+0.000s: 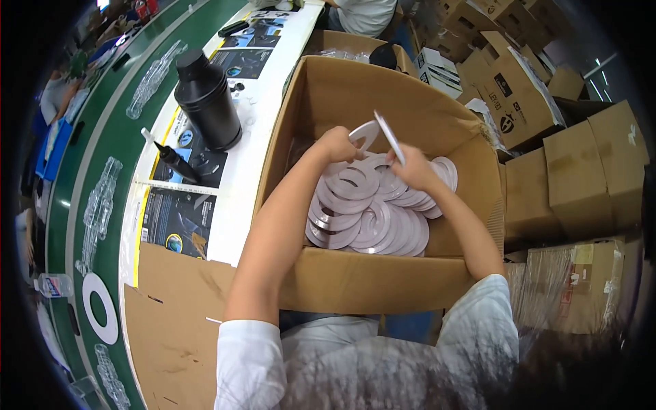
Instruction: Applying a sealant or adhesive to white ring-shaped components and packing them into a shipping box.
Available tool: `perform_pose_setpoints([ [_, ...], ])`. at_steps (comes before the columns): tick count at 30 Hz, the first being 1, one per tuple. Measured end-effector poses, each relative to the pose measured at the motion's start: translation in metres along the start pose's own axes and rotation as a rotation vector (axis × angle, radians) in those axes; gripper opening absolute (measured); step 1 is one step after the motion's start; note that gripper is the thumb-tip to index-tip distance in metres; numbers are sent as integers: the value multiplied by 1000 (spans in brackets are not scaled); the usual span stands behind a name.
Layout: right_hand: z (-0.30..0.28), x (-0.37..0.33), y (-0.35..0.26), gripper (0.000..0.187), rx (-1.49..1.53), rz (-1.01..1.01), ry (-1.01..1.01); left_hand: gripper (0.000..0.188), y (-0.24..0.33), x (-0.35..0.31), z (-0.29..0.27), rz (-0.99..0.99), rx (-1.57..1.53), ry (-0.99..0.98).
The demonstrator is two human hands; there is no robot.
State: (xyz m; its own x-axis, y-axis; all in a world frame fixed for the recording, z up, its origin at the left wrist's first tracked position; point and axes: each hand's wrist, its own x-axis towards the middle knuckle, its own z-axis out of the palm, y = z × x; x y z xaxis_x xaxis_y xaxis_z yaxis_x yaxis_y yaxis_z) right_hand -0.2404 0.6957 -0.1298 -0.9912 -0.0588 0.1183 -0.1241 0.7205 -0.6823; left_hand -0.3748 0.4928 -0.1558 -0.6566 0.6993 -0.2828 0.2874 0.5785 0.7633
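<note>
Both my arms reach into an open cardboard box [328, 280] standing in front of me. A heap of flat white rings [396, 229] fills part of its bottom, the rings overlapping one another. Above the heap, my left hand [337, 145] has its fingers closed on a white ring [370, 131], seen at a slant. To its right, my right hand [414, 168] grips another white ring [389, 137], turned nearly edge-on. My right fingers are slightly blurred, and whether either hand holds more than one ring I cannot tell.
Left of the box, a white table [236, 198] carries a large black bottle [208, 102], a small black dropper bottle [176, 162] and a brown cardboard sheet [178, 328]. Beyond runs a green conveyor [68, 212] with clear plastic parts and a white ring [100, 309]. Cardboard cartons [547, 184] stack up at right.
</note>
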Motion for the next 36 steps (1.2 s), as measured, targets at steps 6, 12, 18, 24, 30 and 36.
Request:
perform_pose_setpoints([
  [6, -40, 11, 10, 14, -11, 186, 285, 33, 33, -29, -12, -157, 425, 155],
  [12, -24, 2, 33, 26, 302, 538, -201, 20, 47, -29, 4, 290, 229, 549],
  [18, -22, 1, 43, 23, 294, 613, -300, 19, 80, -29, 13, 365, 203, 626],
  [24, -18, 4, 37, 24, 369, 556, -223, 35, 60, -30, 17, 354, 520, 322],
  [30, -19, 6, 26, 29, 384, 425, -210, 26, 38, -20, 22, 318, 445, 352],
  [36, -49, -3, -2, 28, -591, 10, 328, 21, 36, -29, -15, 201, 345, 551],
])
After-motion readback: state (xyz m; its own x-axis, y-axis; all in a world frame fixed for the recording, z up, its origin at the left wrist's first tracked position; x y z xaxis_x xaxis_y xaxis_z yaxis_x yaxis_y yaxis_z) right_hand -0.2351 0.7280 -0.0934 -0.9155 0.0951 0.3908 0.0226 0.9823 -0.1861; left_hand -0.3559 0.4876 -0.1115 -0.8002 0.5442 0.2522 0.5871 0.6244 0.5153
